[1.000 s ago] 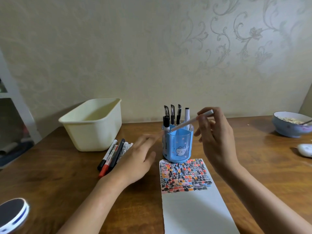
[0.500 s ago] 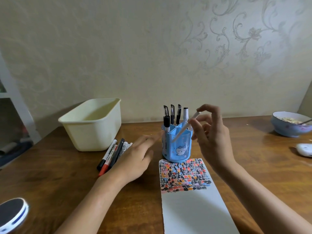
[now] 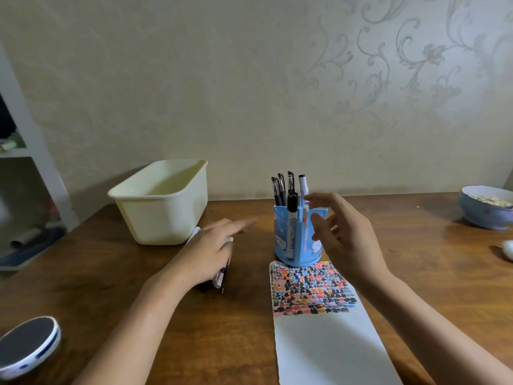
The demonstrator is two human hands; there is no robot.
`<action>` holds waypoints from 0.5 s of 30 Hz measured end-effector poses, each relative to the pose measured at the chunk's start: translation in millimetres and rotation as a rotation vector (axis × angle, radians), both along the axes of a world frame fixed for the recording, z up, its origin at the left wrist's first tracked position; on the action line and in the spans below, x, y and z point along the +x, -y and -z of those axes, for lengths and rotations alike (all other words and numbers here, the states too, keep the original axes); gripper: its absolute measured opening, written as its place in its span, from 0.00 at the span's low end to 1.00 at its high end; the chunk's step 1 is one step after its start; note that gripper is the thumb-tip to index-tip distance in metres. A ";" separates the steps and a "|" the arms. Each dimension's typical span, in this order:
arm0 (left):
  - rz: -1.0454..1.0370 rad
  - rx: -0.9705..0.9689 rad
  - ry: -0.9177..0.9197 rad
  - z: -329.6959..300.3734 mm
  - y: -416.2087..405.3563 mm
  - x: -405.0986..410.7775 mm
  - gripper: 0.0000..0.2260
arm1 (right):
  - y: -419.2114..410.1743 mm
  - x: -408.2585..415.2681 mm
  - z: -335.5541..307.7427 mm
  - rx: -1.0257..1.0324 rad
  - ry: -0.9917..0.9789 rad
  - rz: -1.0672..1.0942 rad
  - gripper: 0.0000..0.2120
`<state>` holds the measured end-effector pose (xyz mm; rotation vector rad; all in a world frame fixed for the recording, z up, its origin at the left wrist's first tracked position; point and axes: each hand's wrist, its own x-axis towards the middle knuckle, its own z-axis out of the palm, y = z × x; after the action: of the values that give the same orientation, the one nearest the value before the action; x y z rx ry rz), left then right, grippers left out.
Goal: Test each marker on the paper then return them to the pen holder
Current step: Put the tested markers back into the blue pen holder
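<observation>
A brown wooden table (image 3: 416, 262) stands against a patterned wall. At its centre the blue pen holder (image 3: 298, 241) holds upright markers, with the paper (image 3: 327, 345) at its 6 o'clock. The right hand (image 3: 341, 234), fingers spread and empty, hovers at the holder's 3 o'clock. The left hand (image 3: 211, 251), fingers extended, rests over loose markers (image 3: 222, 276) at its 9 o'clock, beside a cream tub (image 3: 163, 204).

Person's left hand (image 3: 206, 252) and right hand (image 3: 342, 236): both bare, without rings, watch or gloves. Both forearms bare to the frame's lower edge, toward 6 o'clock; no sleeve visible.
</observation>
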<state>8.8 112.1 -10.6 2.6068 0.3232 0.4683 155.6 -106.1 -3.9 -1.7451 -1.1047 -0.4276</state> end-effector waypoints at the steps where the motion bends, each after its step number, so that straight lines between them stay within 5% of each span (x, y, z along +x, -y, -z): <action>1: -0.030 0.016 -0.029 0.6 -6.3 -2.6 0.28 | 0.1 -1.2 0.2 0.004 0.000 -0.002 0.12; 9: -0.049 0.164 -0.180 10.0 -14.2 -3.5 0.14 | -3.0 -3.2 3.2 -0.030 0.045 0.042 0.15; 15: -0.030 0.206 -0.245 8.7 -10.4 -2.4 0.14 | -1.7 -5.2 3.5 -0.029 0.036 0.030 0.15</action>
<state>6.4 122.6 -19.4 2.8704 0.4140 0.1999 150.4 -104.4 -7.4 -1.7880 -1.1163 -0.4648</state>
